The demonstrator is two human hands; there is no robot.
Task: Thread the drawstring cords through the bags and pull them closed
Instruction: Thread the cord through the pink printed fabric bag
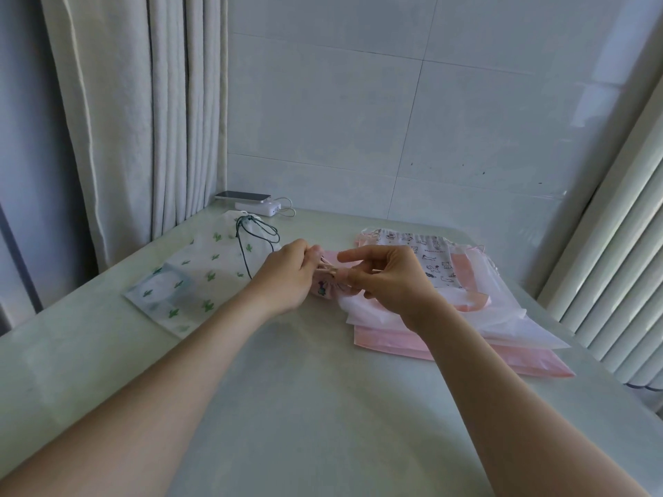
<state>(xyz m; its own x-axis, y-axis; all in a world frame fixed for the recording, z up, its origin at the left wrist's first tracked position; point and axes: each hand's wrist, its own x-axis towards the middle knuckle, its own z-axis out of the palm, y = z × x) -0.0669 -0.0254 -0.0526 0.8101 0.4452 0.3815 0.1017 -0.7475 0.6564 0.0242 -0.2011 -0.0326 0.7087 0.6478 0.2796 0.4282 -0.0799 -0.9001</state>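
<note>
Centre of frame: the left hand (287, 276) grips the gathered mouth of a small pink bag (324, 289), fingers curled round it. The right hand (389, 278) pinches the pink cord (328, 270) just beside it, forefinger stretched out. The cord lies left to right between the grips, so the closing pull is judged rightward. A cactus-print bag (201, 274), corded, lies at left; a stack of bags (466, 299) lies at right.

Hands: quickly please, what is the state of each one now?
Left hand: fingers pinch the small pink bag at its gathered top.
Right hand: fingers pinch the same bag's top.
</note>
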